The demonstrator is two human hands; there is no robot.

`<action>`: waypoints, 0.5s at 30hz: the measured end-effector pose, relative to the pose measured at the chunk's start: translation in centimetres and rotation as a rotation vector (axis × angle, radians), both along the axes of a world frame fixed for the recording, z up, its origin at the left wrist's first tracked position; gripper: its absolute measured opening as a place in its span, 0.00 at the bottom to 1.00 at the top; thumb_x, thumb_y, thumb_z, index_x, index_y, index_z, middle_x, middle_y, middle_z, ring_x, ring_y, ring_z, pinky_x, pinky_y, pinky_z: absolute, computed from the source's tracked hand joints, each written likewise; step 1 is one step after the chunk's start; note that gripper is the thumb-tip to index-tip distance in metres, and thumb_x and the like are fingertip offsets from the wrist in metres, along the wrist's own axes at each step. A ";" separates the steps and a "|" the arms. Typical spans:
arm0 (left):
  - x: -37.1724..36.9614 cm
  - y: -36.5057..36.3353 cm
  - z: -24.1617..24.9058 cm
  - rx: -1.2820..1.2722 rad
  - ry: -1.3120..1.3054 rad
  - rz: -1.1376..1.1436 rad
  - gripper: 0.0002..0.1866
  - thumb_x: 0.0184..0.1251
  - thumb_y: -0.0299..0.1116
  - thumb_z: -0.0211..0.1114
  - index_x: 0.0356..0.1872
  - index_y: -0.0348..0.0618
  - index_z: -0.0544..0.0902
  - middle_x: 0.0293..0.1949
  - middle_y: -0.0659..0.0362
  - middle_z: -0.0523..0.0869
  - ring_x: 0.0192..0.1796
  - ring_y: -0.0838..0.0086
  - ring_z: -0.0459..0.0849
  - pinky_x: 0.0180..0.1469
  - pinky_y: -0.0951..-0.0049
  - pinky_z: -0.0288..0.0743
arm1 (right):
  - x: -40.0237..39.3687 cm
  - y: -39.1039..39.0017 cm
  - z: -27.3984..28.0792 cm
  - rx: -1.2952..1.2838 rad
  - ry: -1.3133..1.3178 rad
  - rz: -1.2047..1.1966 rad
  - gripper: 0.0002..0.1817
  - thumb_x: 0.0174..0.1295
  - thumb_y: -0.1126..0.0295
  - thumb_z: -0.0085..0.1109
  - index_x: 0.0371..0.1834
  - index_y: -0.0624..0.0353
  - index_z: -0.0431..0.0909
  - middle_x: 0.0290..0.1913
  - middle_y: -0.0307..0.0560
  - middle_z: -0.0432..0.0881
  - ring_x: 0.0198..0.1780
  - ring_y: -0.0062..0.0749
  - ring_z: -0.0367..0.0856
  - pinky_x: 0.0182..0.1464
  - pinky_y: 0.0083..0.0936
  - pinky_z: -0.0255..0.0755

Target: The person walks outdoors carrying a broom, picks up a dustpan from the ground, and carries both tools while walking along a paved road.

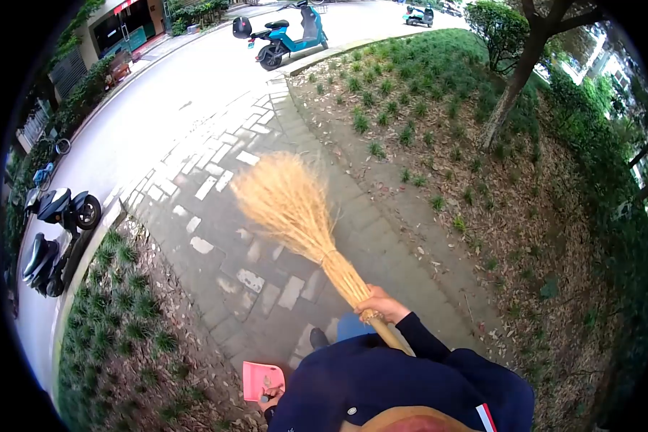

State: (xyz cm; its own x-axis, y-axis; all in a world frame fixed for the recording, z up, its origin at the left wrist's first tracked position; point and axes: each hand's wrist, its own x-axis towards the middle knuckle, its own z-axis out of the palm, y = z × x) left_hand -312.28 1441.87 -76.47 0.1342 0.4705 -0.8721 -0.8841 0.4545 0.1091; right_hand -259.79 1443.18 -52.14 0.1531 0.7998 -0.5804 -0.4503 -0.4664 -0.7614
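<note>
My right hand is wrapped round the lower neck of a straw broom, just below its bound bristles. The bristle head fans out ahead of me over the paved path and is slightly smeared at its tip. The broom's handle runs back under my right arm, where its end is hidden. Low on the left, my left hand is closed round the dark grip of a pink dustpan. Some small debris shows in the pan. My navy jacket covers much of the bottom.
The brick path leads to a bright road. Leaf litter and grass tufts border it on the left, with a planted bed and a tree on the right. A blue scooter and a dark scooter stand parked by the road.
</note>
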 end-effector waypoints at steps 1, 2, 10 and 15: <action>0.7 2.3 0.4 -0.032 -0.002 0.010 0.14 0.61 0.40 0.61 0.30 0.38 0.73 0.17 0.68 0.66 0.21 0.79 0.66 0.28 0.80 0.61 | 0.7 1.6 0.7 0.006 0.030 -0.030 0.27 0.47 0.81 0.64 0.51 0.66 0.63 0.34 0.49 0.76 0.21 0.31 0.80 0.23 0.26 0.78; 1.3 4.6 0.5 -0.053 -0.001 0.016 0.13 0.61 0.39 0.61 0.31 0.37 0.74 0.16 0.68 0.66 0.20 0.79 0.66 0.28 0.80 0.61 | 1.7 3.2 0.6 0.004 0.029 -0.033 0.27 0.47 0.81 0.64 0.51 0.66 0.63 0.34 0.49 0.76 0.21 0.31 0.80 0.23 0.26 0.78; 8.4 20.3 0.2 0.129 0.102 0.066 0.10 0.58 0.36 0.64 0.34 0.42 0.75 0.16 0.67 0.68 0.20 0.79 0.68 0.23 0.81 0.61 | 10.9 18.9 -3.1 0.045 0.048 -0.136 0.22 0.50 0.78 0.63 0.47 0.65 0.66 0.29 0.48 0.77 0.22 0.33 0.82 0.24 0.28 0.79; 13.3 31.4 -0.5 0.159 0.116 -0.022 0.09 0.58 0.35 0.64 0.30 0.45 0.72 0.16 0.67 0.68 0.21 0.77 0.68 0.24 0.78 0.62 | 17.3 31.0 -4.2 0.062 0.149 -0.117 0.21 0.51 0.76 0.63 0.46 0.65 0.66 0.30 0.48 0.77 0.24 0.32 0.82 0.25 0.27 0.80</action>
